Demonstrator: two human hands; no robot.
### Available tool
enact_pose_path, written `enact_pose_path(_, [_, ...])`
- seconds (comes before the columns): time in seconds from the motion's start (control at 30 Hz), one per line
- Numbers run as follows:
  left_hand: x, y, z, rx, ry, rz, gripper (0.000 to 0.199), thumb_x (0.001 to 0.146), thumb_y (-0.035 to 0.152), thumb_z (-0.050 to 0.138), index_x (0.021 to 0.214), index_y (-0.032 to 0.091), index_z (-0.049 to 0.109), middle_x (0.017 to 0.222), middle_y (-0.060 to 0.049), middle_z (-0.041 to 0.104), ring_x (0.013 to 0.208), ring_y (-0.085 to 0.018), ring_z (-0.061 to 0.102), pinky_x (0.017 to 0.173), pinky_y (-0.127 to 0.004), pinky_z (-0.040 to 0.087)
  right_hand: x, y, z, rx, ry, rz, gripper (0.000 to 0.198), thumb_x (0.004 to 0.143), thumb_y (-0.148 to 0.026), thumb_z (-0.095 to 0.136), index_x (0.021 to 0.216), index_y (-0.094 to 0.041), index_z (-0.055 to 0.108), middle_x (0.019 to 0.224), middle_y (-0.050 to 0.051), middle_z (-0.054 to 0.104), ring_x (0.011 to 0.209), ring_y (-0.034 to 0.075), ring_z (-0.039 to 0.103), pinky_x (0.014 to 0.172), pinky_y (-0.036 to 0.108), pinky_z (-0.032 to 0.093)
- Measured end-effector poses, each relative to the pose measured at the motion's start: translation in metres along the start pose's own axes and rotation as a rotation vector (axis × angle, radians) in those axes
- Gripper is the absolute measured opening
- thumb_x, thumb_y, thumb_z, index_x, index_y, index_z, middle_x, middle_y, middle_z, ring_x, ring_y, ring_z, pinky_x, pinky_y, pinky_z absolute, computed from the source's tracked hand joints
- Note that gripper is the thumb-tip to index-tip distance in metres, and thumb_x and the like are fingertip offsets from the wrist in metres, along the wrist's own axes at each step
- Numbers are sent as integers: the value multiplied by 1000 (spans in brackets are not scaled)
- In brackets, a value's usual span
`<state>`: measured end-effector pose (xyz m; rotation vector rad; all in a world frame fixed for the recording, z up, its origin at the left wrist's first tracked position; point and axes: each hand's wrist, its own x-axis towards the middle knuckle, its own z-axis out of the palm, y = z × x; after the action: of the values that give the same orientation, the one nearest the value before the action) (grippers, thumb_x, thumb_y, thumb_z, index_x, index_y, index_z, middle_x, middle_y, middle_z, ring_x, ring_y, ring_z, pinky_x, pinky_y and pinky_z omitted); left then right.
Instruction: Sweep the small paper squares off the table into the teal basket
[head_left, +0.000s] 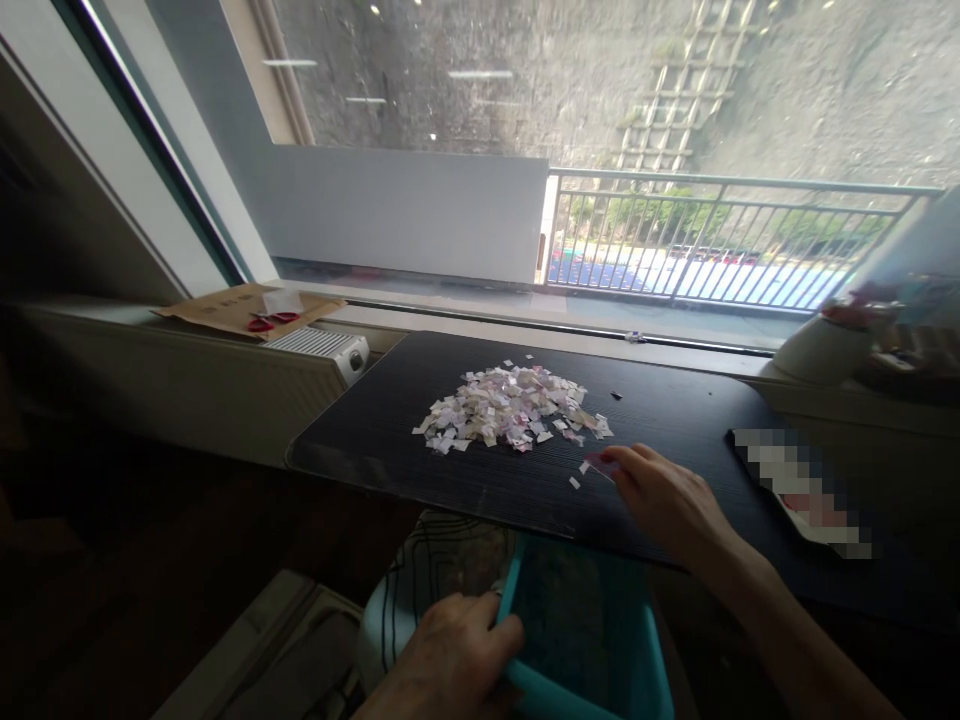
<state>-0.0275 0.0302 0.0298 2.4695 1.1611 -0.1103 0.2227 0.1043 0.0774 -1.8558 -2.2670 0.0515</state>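
My left hand (469, 645) is closed round the left rim of a teal plastic bin (660, 655), which is held below the front edge of the black table (360, 440). Between the fingertips of my right hand (664, 490) is a thin pinkish piece (600, 463), flat like a card or paper; its exact kind is unclear. Its edge is low over the tabletop, close to two small loose paper scraps (575, 483). A heap of cut paper pieces (502, 405), white and pale pink, lies on the table to the left of that hand. The bin's inside is dark.
Red-handled scissors (274, 321) rest on a brown envelope (225, 310) at the back left, beside a white radiator (322, 350). A dark flat object with a blurred-out surface (806, 495) lies at the right. A window sill runs behind the table, with a whitish rounded vessel (821, 345).
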Motion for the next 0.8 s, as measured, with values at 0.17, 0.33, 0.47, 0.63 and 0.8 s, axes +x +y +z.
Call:
enact_pose_path(0.17, [-6, -4, 5, -5, 136, -54, 23, 71, 10, 62, 90, 22, 53, 97, -2, 57, 86, -21, 55, 73, -27, 42, 0, 11, 1, 57, -82, -102, 31, 91, -25, 36, 111, -26, 60, 99, 3, 63, 80, 16, 61, 65, 26, 40])
enact_pose_path(0.33, [-4, -13, 11, 15, 68, -18, 21, 68, 11, 58, 86, 22, 52, 89, -1, 57, 77, -20, 55, 68, -27, 40, 3, 12, -2, 151, -57, -98, 32, 92, -25, 36, 110, -22, 61, 100, 6, 63, 83, 17, 60, 71, 27, 41])
enact_pose_path(0.47, [-3, -17, 13, 14, 55, -34, 23, 66, 11, 58, 85, 22, 52, 89, -1, 56, 77, -19, 54, 67, -27, 39, 2, 6, 1, 204, -103, -137, 32, 92, -23, 37, 112, -21, 61, 96, 6, 62, 78, 16, 59, 69, 27, 41])
enact_pose_path(0.63, [-4, -16, 14, 6, 77, -27, 22, 67, 11, 56, 86, 22, 52, 88, 0, 56, 76, -19, 54, 67, -28, 38, -24, -7, -7, 366, -220, -306, 28, 92, -19, 39, 107, -25, 62, 93, 2, 62, 77, 13, 59, 68, 23, 41])
enact_pose_path(0.8, [-3, -15, 11, 8, 75, -14, 21, 67, 11, 57, 85, 21, 52, 90, -1, 57, 76, -19, 54, 66, -28, 37, -29, -7, -10, 343, -154, -256, 30, 94, -22, 36, 109, -24, 62, 92, 3, 61, 77, 13, 59, 68, 24, 41])
